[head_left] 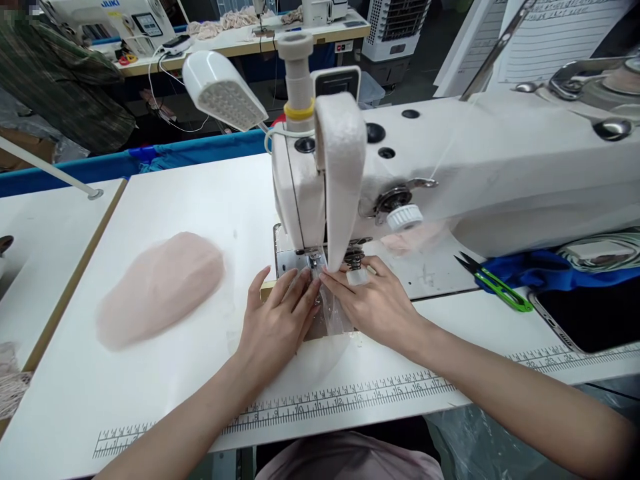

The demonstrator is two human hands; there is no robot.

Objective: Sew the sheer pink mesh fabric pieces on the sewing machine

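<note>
My left hand (pixel 277 320) and my right hand (pixel 370 303) lie side by side in front of the presser foot (pixel 315 260) of a white sewing machine (pixel 450 173). Their fingers are stretched out flat and press a thin, pale sheer fabric piece (pixel 330 320) onto the machine bed. The fingertips of both hands meet just below the needle. A wide pinkish tape (pixel 343 167) hangs down over the machine head to the foot. The fabric's part under the palms is hidden.
A pile of pale pink sheer pieces (pixel 160 287) lies on the white table (pixel 200 387) to the left. Green thread snips (pixel 500 287) and blue cloth (pixel 545 273) lie at the right. A lamp (pixel 223 90) hangs above. Another person's sleeve (pixel 60 73) shows far left.
</note>
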